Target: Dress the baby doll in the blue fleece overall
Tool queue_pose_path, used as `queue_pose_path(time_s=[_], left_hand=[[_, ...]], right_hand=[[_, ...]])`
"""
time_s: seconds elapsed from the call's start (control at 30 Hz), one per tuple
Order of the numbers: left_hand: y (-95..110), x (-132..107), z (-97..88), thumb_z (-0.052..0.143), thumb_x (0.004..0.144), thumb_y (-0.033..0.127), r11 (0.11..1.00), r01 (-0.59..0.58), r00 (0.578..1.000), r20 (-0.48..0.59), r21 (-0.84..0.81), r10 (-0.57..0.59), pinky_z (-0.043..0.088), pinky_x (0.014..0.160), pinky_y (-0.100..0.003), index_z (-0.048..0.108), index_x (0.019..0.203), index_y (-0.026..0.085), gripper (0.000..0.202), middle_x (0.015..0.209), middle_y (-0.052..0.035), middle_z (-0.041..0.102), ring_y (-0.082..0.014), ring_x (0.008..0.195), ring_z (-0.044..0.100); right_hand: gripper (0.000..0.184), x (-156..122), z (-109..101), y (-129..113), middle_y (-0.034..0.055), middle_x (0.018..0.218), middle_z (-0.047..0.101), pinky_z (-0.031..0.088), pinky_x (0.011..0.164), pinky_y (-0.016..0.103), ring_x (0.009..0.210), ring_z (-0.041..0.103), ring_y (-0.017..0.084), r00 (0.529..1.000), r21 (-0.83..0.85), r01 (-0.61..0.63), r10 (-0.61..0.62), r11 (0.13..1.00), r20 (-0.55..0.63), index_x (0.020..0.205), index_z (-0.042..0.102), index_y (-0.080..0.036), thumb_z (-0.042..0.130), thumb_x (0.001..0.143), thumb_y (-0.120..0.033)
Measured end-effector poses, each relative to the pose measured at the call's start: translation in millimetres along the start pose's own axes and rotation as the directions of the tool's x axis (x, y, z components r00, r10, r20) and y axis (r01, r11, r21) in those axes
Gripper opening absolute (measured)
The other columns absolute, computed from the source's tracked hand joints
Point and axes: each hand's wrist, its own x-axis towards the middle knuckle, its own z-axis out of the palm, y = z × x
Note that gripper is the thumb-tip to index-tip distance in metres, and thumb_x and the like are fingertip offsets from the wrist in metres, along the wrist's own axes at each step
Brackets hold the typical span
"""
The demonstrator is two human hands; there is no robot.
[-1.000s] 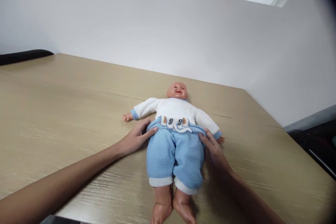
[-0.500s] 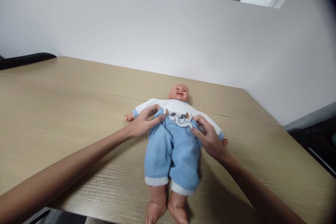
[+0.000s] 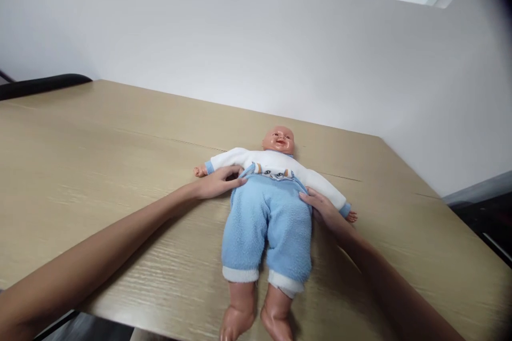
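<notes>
A baby doll [image 3: 279, 139] lies on its back, head away from me, wearing a white long-sleeved top [image 3: 236, 156] with blue cuffs. Blue fleece overalls [image 3: 266, 224] with white leg hems cover its legs and belly; printed eyes show on the white bib. My left hand [image 3: 216, 181] grips the waist edge on the left, thumb over the cloth. On the opposite side my right hand [image 3: 324, 208] holds the other edge, thumb on top. The fingers of both hands are partly hidden under the fabric and beside the doll.
The wooden table [image 3: 152, 170] reaches back to a white partition [image 3: 240, 48]. A black chair back [image 3: 48, 85] stands at the far left edge, and something dark [image 3: 484, 208] lies beyond the right edge. Thin seams cross the tabletop.
Both hands have moved down and outward along the sides of the overalls. The waist looks wider and smoother, and the bib's lower part has become hidden. The view has shifted slightly.
</notes>
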Motion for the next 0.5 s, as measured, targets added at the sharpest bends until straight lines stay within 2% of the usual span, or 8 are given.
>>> queue_pose_path(time_s=[0.07,0.13,0.2,0.27,0.33,0.37,0.5], left_hand=[[-3,-4,-7.1,0.059,0.096,0.053,1.000,-0.023,0.997,0.079,0.005,0.023,0.043,0.086,-0.034,0.060,0.092,0.019,0.035,0.094,-0.0025,0.059,-0.0227,0.092,0.054],[-5,-7,-8.9,0.062,0.094,0.050,0.999,-0.020,0.994,0.104,-0.042,0.024,0.045,0.092,-0.036,0.063,0.095,0.019,0.031,0.098,-0.0038,0.063,-0.0252,0.098,0.057],[-5,-8,-4.8,0.059,0.094,0.047,0.996,0.017,0.999,0.042,-0.093,-0.014,0.046,0.098,-0.038,0.063,0.100,0.020,0.028,0.103,-0.0046,0.065,-0.0270,0.103,0.059],[-5,-8,2.7,0.054,0.097,0.046,0.990,0.060,0.995,-0.070,-0.124,-0.069,0.045,0.102,-0.039,0.062,0.103,0.020,0.028,0.106,-0.0052,0.065,-0.0276,0.107,0.059],[-6,-6,9.4,0.050,0.100,0.047,0.987,0.082,0.983,-0.150,-0.142,-0.103,0.045,0.101,-0.039,0.060,0.104,0.020,0.029,0.107,-0.0057,0.065,-0.0269,0.107,0.058],[-7,-5,11.1,0.050,0.101,0.048,0.985,0.077,0.983,-0.153,-0.151,-0.100,0.045,0.100,-0.038,0.059,0.104,0.020,0.029,0.107,-0.0058,0.064,-0.0260,0.105,0.058],[-10,-4,2.5,0.061,0.097,0.045,0.985,-0.018,1.000,-0.011,-0.173,0.016,0.049,0.094,-0.035,0.059,0.105,0.018,0.027,0.105,-0.0056,0.063,-0.0230,0.100,0.059]], right_hand=[[0.052,-3,0,-1,0.0046,0.145,0.070,0.025,0.134,0.052,0.148,0.051,0.037,1.000,-0.003,0.012,-0.012,1.000,0.027,0.115,0.079,-0.028,0.082,0.079,-0.066],[0.048,-4,5,-1,0.0050,0.143,0.071,0.029,0.132,0.050,0.148,0.052,0.035,1.000,0.069,0.011,-0.012,0.998,0.007,0.114,0.079,-0.029,0.080,0.083,-0.065],[0.047,-3,13,1,0.0063,0.139,0.073,0.039,0.127,0.049,0.144,0.056,0.034,1.000,0.207,0.009,-0.005,0.978,-0.021,0.117,0.077,-0.030,0.075,0.086,-0.067],[0.052,0,20,4,0.0082,0.135,0.075,0.048,0.120,0.047,0.141,0.060,0.034,0.999,0.281,0.033,-0.020,0.959,-0.049,0.121,0.075,-0.030,0.071,0.087,-0.070],[0.059,3,21,7,0.0094,0.134,0.075,0.050,0.119,0.047,0.138,0.061,0.034,0.996,0.251,0.064,-0.047,0.966,-0.074,0.124,0.073,-0.029,0.066,0.087,-0.074],[0.061,4,19,8,0.0097,0.134,0.075,0.049,0.120,0.047,0.138,0.062,0.034,0.995,0.216,0.072,-0.055,0.974,-0.080,0.126,0.072,-0.028,0.066,0.087,-0.075],[0.060,2,-8,7,0.0097,0.143,0.070,0.036,0.128,0.053,0.145,0.055,0.038,0.997,0.027,0.076,-0.076,0.997,0.000,0.127,0.073,-0.026,0.081,0.082,-0.065]])
